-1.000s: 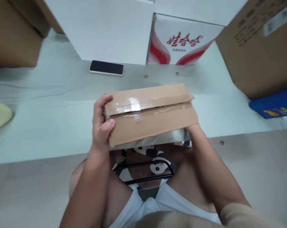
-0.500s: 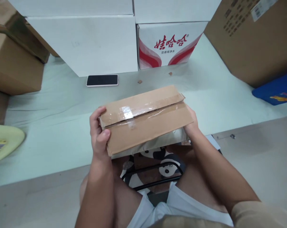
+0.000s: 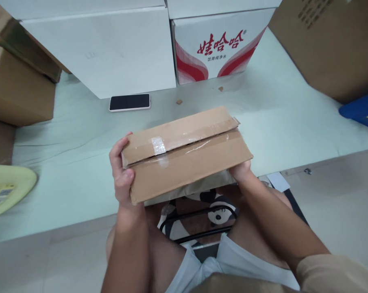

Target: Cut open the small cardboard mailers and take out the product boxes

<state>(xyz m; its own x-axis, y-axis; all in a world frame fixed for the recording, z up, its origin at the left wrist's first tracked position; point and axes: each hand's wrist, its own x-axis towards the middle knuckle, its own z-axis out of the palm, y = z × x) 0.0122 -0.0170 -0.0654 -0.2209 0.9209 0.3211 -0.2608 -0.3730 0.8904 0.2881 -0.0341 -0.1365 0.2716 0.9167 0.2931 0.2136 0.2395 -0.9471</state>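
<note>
A brown cardboard box [image 3: 186, 162] is held up over the front edge of the table, tilted with its right end higher. Clear tape runs along its flap seam, where a narrow dark gap shows. My left hand [image 3: 122, 171] grips the left end, thumb on the near face and fingers wrapped round the far side. Under the lower right corner, my right hand [image 3: 241, 170] supports the box; its fingers are mostly hidden beneath it.
Beyond the box lie a phone [image 3: 129, 102] and small cardboard scraps [image 3: 179, 101] on the pale green tablecloth [image 3: 80, 171]. White cartons [image 3: 101, 57] and a red-lettered carton [image 3: 214, 53] stand behind. Brown cartons [image 3: 22, 85] are at left, with a yellow-green container [image 3: 9, 189]; a blue item [image 3: 360, 110] is at right.
My right hand has slid from the box's right end to beneath its lower right corner. The box has shifted slightly, and the camera view has turned a little.
</note>
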